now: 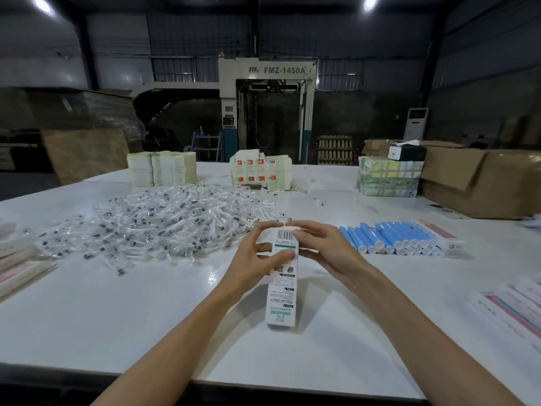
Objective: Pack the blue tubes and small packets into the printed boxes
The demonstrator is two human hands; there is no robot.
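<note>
I have both hands on one printed box point(282, 291), which stands on its near end on the worktop point(146, 312) and leans away from me. My left hand point(254, 260) grips its upper part, thumb across the printed face. My right hand point(323, 251) pinches the far end by the barcode, fingertips meeting those of the left. I judge the step to be working that end flap, opening or shutting it. The fingers hide the mouth, so I cannot tell which, nor whether anything is inside.

If the box is not yet filled, the next move calls for freeing my right hand to reach the blue tubes point(389, 238), laid in a row just right of it. The small packets point(164, 224) lie heaped beyond and left of my left hand.

Stacks of flat cartons point(260, 171) stand well beyond both hands. A brown cardboard carton point(480, 183) sits far right, its contents hidden.
</note>
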